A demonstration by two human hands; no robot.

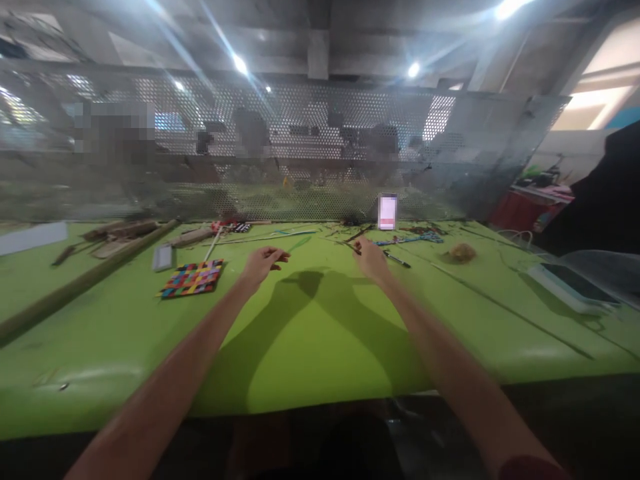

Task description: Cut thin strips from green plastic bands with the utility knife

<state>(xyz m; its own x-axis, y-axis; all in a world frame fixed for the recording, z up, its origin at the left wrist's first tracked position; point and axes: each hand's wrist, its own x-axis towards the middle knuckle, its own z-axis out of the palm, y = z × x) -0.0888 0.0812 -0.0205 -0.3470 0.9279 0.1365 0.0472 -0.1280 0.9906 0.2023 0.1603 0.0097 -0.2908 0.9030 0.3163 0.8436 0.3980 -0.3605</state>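
My left hand (264, 263) is raised over the green tabletop (320, 347) with its fingers pinched. A thin green strip (300, 244) runs away from its fingertips, up and to the right. My right hand (371, 257) is closed too, low over several dark thin pieces (357, 235). What its fingertips grip, if anything, is too small to make out. Just right of that hand lies a black pen (397, 259), with blue scissors-like handles (431, 237) behind it. A multicoloured woven square (193, 278) lies left of my left hand.
A lit phone (387, 212) stands upright before a perforated metal screen (300, 147). Along the left run a long pole (90, 280) and brown scraps (120, 233). A brown clump (461, 252), a thin stick (510, 307) and a pale tray-like device (570, 287) lie right.
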